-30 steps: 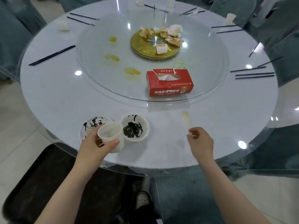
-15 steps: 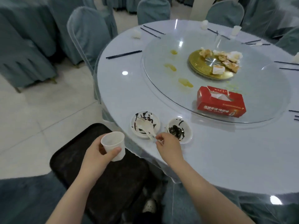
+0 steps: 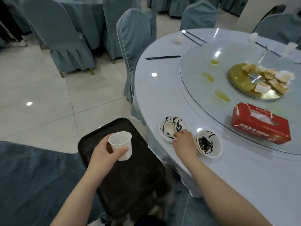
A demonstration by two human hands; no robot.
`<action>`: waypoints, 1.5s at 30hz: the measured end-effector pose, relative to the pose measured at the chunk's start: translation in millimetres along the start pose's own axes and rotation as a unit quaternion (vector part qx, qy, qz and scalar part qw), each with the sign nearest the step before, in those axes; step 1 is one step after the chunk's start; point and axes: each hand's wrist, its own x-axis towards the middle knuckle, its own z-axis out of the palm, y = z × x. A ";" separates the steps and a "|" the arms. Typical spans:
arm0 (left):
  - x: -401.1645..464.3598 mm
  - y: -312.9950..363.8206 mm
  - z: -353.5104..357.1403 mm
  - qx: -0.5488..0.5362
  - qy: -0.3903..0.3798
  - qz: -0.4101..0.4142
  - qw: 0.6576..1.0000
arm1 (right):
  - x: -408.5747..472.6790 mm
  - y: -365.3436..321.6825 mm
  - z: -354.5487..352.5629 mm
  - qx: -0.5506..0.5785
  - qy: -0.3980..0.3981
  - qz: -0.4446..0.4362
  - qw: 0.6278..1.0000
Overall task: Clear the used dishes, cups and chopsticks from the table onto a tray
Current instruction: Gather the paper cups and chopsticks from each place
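Task is barely started, by my read: the tray [image 3: 130, 185] is lying bare at 6 o'clock, low beside the tabletop [image 3: 162, 95], w/ nothing on it yet. The left hand [image 3: 104, 154] is wrapping thumb and fingers round a white cup [image 3: 121, 145], holding it upright, mouth up, over the tray but not set down. The right hand [image 3: 184, 141] is pinching the handle end of a white spoon [image 3: 170, 128] that's lying in the sauce-smeared plate [image 3: 172, 128] near the tabletop's edge; fingers are curling, closed on the handle. Spoon's long axis is running approx 10-to-4 o'clock, bowl end pointing to 10, handle toward the hand. A smeared bowl [image 3: 208, 144] is sitting just beside the plate at 4 o'clock.

Left to do: cup, spoon, plate, bowl, plus black chopsticks [image 3: 162, 57] lying at 12 o'clock, long axis approx 9-to-3, more pairs and small cups round the far rim. A red tissue box [image 3: 260, 128] is sitting on the glass turntable [image 3: 195, 95].
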 end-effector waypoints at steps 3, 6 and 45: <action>-0.3 2.7 -2.1 -0.003 -0.008 0.005 1.000 | -10.4 -1.6 -7.3 0.019 0.010 -0.003 1.000; -2.1 13.3 -4.7 -0.009 -0.026 0.020 0.999 | -29.9 -2.0 -16.9 0.059 0.035 0.001 0.998; -383.0 83.7 216.6 -0.124 -0.340 0.199 0.911 | -556.8 215.8 -200.4 0.216 0.285 0.208 0.910</action>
